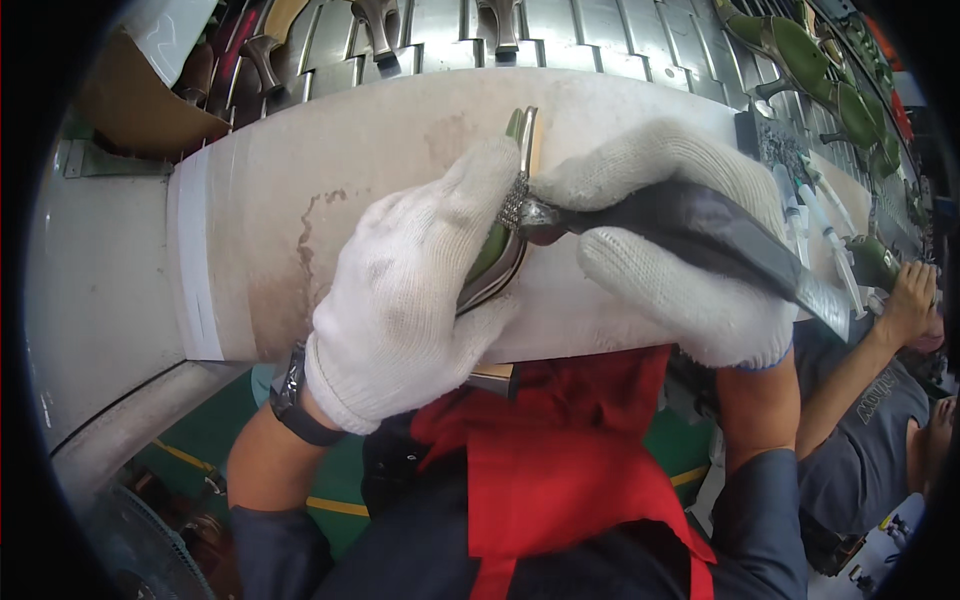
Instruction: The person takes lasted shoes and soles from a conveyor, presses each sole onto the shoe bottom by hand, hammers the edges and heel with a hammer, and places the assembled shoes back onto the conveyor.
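Observation:
My left hand (400, 280), in a white knitted glove, is wrapped round a green shoe (488, 262) with a shiny trim along its edge. The glove covers most of the shoe. In my right hand (690, 270), gloved the same way, is a metal hand tool with a dark wrapped handle (690, 220). Its rough, knurled metal head (516, 203) meets the shoe's edge beside my left fingers. The handle's bare, flat metal end sticks out past my right palm. Which kind of tool it is, I cannot tell.
Below the shoe lies a pale, stained worktop (290, 200). A slatted metal conveyor (620, 40) behind it carries several heeled shoes, green ones (790, 50) at the right. A dark block (770, 140) and several pale brushes or tubes (825, 215) sit at the right edge. A co-worker's arm (860, 350) is nearby.

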A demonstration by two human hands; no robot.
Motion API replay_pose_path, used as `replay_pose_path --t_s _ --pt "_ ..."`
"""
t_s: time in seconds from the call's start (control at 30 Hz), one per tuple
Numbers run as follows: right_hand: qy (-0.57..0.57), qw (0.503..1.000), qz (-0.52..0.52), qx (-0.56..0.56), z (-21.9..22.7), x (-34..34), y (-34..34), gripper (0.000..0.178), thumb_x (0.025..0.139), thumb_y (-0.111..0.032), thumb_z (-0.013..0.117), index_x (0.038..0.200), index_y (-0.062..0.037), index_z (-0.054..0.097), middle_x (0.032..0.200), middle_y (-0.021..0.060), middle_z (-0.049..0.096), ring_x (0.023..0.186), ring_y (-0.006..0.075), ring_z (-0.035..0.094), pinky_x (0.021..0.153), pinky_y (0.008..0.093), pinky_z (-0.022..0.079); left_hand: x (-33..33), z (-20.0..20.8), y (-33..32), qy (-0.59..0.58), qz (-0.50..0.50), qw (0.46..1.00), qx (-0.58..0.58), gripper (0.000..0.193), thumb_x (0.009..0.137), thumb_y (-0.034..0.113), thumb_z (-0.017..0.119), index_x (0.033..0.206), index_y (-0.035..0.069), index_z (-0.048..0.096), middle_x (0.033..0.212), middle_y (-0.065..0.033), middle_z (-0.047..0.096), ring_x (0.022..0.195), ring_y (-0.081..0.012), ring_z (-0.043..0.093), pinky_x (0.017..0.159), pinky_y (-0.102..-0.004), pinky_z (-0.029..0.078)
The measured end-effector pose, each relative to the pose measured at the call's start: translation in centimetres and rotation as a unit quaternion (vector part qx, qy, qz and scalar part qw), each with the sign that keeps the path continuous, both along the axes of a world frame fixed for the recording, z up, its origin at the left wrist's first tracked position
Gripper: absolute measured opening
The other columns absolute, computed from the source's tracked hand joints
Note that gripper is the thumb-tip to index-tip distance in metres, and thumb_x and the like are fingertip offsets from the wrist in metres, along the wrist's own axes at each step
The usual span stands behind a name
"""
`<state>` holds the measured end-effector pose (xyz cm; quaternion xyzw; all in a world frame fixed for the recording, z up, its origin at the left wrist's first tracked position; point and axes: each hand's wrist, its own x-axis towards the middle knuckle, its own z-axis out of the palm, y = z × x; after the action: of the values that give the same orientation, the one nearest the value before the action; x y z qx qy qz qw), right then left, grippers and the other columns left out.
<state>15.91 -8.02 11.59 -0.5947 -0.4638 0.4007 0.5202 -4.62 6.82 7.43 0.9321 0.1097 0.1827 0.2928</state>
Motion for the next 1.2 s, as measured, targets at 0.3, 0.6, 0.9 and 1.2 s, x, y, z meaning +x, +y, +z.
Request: replay_pose_path --t_s 0.3,0.6,0.9,1.2 --pt "-0.110 0.993 -0.035 0.013 -1.5 -2.6 -1.7 0.036 0.101 -0.002 0.074 0.135 0.0051 0.065 0.133 0.0190 0.074 0.126 0.0261 0.072 0.112 0.0425 0.056 -0.2 -0.3 -0.3 -0.014 0.006 1.000 0.010 0.092 0.081 0.005 0.089 0.163 -0.002 0.049 0.133 -0.0266 0.072 0.123 -0.0445 0.071 0.109 -0.0477 0.053" --pt "-0.129 0.991 -0.028 0.002 -1.3 -3.0 -2.1 0.037 0.095 0.001 0.078 0.130 0.0046 0.066 0.130 0.0243 0.074 0.121 0.0321 0.075 0.108 0.0432 0.058 -0.3 -1.0 0.1 -0.032 0.003 0.999 0.029 0.087 0.083 0.009 0.088 0.161 -0.003 0.051 0.138 -0.0271 0.070 0.125 -0.0448 0.070 0.111 -0.0482 0.053" --pt "-0.215 0.929 -0.179 0.243 -6.4 -9.4 -2.6 0.036 0.090 0.002 0.082 0.123 0.0042 0.069 0.124 0.0283 0.076 0.114 0.0403 0.078 0.105 0.0471 0.060 -0.4 -0.6 -0.1 -0.027 0.000 1.000 -0.001 0.096 0.076 0.013 0.090 0.162 -0.002 0.049 0.144 -0.0285 0.068 0.129 -0.0459 0.068 0.113 -0.0493 0.052" --pt "-0.156 0.947 -0.174 0.221 -6.9 -12.1 -2.3 0.034 0.086 -0.001 0.085 0.117 0.0010 0.074 0.119 0.0221 0.079 0.112 0.0389 0.078 0.102 0.0468 0.061 -1.1 -1.1 0.8 -0.065 -0.041 0.997 0.016 0.103 0.073 0.016 0.091 0.163 -0.003 0.046 0.146 -0.0298 0.066 0.130 -0.0468 0.067 0.113 -0.0499 0.051"
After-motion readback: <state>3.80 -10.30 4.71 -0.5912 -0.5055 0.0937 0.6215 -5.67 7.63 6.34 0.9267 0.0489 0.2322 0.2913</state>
